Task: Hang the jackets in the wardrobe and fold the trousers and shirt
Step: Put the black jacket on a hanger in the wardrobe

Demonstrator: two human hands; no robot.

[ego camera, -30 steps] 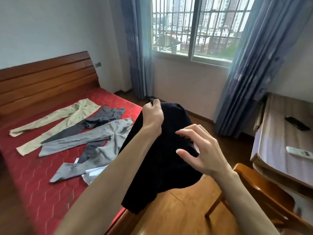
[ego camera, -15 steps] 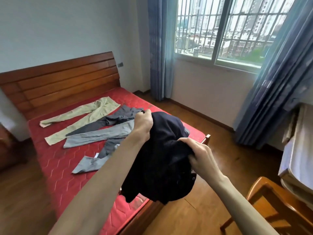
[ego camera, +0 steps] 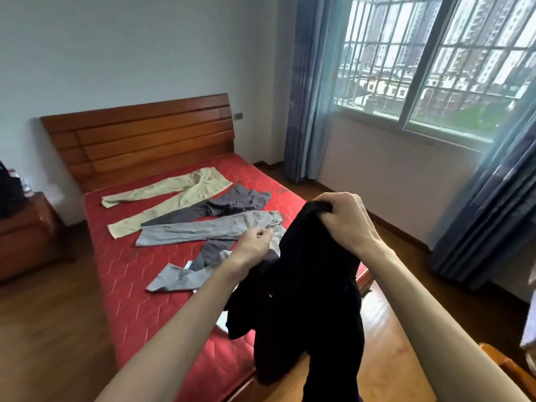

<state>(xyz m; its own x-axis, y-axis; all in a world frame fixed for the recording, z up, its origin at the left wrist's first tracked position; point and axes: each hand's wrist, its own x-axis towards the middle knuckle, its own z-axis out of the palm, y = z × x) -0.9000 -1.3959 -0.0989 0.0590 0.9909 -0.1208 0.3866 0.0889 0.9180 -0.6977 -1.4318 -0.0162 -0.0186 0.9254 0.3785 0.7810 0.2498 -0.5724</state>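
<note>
Red quilted mattress on a wooden bed frame with a slatted headboard, pushed against a pale wall. Wood floor all round, barred window far right with blue curtains either side, low wooden bedside cabinet at the left edge.

Three pairs of trousers laid flat on the mattress: beige trousers farthest, dark grey trousers next and partly under the light grey trousers nearest. Bit of white fabric poking out from under those, can't tell what.

One black jacket held up in the air over the near right corner of the bed, hanging down in folds. Right hand clenched round a bunch of it at the top. Left hand lower and to the left, fingers curled in at the jacket's edge, can't tell if actually pinching it.
</note>
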